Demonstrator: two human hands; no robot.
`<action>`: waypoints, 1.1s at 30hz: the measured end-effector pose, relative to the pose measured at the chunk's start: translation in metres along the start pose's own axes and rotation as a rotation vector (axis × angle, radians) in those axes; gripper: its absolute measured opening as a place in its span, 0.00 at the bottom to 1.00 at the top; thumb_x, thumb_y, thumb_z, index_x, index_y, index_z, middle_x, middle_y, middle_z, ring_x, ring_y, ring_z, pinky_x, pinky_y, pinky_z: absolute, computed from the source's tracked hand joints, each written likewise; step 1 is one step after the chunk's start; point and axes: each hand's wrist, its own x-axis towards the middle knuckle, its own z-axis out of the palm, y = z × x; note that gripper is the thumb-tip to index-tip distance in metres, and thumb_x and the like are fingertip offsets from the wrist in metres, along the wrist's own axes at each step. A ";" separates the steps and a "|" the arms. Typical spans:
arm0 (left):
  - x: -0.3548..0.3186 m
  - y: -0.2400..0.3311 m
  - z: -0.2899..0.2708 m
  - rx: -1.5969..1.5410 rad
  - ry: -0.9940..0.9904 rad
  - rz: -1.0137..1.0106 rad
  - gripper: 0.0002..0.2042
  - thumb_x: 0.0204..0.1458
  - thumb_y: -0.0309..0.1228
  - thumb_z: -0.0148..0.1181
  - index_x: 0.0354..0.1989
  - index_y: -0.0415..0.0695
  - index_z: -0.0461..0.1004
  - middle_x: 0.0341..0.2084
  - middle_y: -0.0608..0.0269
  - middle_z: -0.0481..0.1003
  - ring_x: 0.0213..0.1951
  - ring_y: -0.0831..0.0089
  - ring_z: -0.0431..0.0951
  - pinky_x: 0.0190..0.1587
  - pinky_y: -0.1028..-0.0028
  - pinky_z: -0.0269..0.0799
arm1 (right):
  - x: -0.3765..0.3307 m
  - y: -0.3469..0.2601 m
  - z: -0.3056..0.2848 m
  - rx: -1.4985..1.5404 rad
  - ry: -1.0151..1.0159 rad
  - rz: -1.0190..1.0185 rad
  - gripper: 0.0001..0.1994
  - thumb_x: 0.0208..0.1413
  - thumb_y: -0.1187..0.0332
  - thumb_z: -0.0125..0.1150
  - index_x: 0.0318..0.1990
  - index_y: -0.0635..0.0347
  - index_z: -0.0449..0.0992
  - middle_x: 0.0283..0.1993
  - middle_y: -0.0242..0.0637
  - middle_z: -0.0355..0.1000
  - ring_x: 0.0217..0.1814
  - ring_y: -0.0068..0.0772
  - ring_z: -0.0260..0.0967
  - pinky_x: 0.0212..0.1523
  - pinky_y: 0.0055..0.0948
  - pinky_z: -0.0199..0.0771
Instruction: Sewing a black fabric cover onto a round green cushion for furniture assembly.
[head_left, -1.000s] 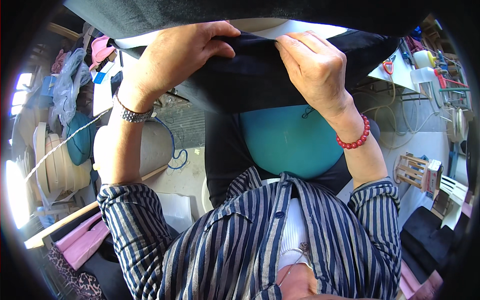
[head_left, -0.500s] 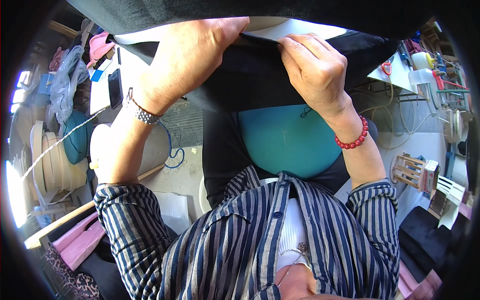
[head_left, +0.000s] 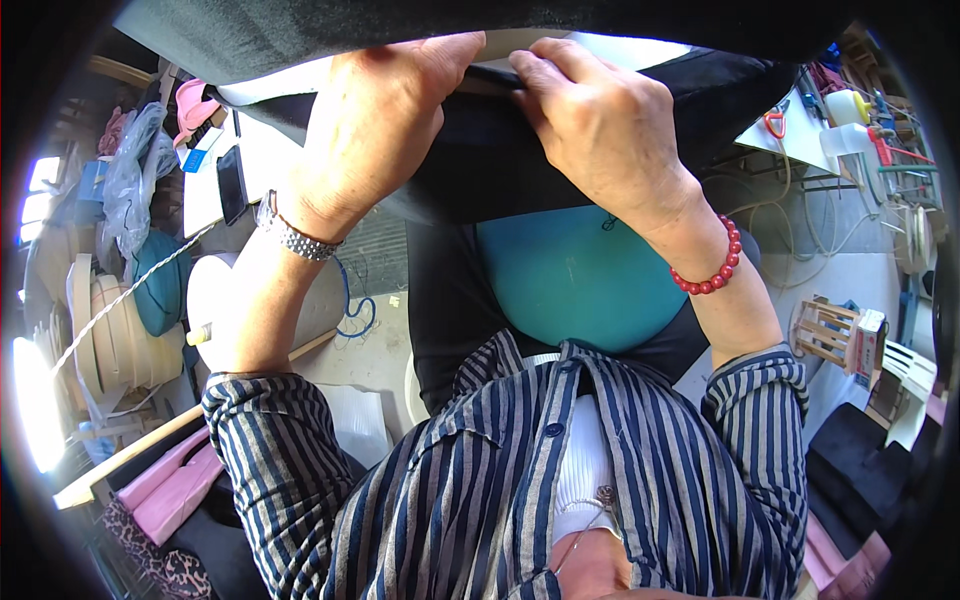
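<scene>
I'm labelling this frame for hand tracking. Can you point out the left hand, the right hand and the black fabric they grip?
left hand (head_left: 375, 120), head view, back of the hand.
right hand (head_left: 600, 125), head view, back of the hand.
black fabric (head_left: 480, 170), head view, stretch below the hands.

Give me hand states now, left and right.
Left hand: closed, gripping the folded edge of the black fabric.
Right hand: closed, pinching the same fabric edge beside it.

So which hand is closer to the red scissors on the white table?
The right hand. It presses on the black fabric toward the scissors' side; the left hand grips the same fabric farther away, beyond it.
</scene>
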 end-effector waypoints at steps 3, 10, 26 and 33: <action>0.001 -0.001 0.002 -0.005 0.031 -0.003 0.12 0.48 0.20 0.61 0.43 0.43 0.77 0.29 0.53 0.79 0.32 0.62 0.82 0.33 0.74 0.78 | 0.002 -0.001 0.005 -0.047 -0.031 -0.039 0.03 0.45 0.73 0.61 0.29 0.60 0.75 0.27 0.36 0.72 0.30 0.32 0.76 0.27 0.26 0.77; -0.005 0.003 -0.012 -0.011 0.075 -0.036 0.10 0.49 0.23 0.61 0.41 0.43 0.78 0.31 0.55 0.79 0.32 0.62 0.81 0.33 0.73 0.76 | 0.004 -0.002 0.003 -0.059 -0.096 -0.023 0.02 0.45 0.74 0.60 0.25 0.60 0.74 0.24 0.36 0.71 0.30 0.32 0.76 0.27 0.25 0.77; -0.051 -0.028 -0.052 -0.047 0.094 -0.213 0.13 0.34 0.22 0.69 0.29 0.41 0.72 0.30 0.61 0.73 0.36 0.60 0.74 0.36 0.69 0.71 | 0.009 -0.028 0.006 0.274 0.093 -0.237 0.14 0.41 0.69 0.68 0.38 0.62 0.76 0.32 0.34 0.68 0.36 0.30 0.68 0.34 0.26 0.71; -0.062 -0.040 -0.050 -0.032 0.203 -0.040 0.11 0.39 0.20 0.64 0.31 0.42 0.70 0.28 0.63 0.73 0.33 0.66 0.74 0.35 0.71 0.70 | 0.044 -0.058 -0.001 0.395 -0.021 -0.092 0.18 0.36 0.66 0.72 0.34 0.62 0.71 0.32 0.37 0.68 0.35 0.38 0.71 0.34 0.31 0.72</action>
